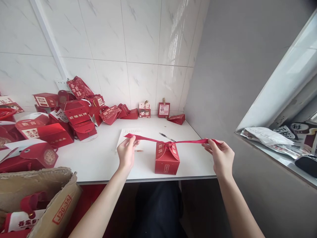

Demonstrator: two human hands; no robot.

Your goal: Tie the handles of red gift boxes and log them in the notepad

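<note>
**Ribbon drawn taut over a small red gift box**

The red box [167, 158] stands near the front edge of the white table [104, 162], and everything else is best placed from it. A red ribbon [148, 138] is knotted at its top and runs out level to either side. Left of the box, the left hand [126, 152] pinches one ribbon end between thumb and fingers; right of it, the right hand [221, 155] is closed on the other end, out past the table's corner.

To my eye, an even pull from both sides would serve best, keeping the knot centred over the flaps and the box from tipping or sliding.

Behind the box lie a pen [167, 137] and a sheet of paper [123, 137]. Far left of it, a heap of red boxes [71, 115] is piled against the tiled wall [138, 49]; a cardboard carton [49, 201] sits below left. A grey wall [235, 66] closes the right side.
</note>
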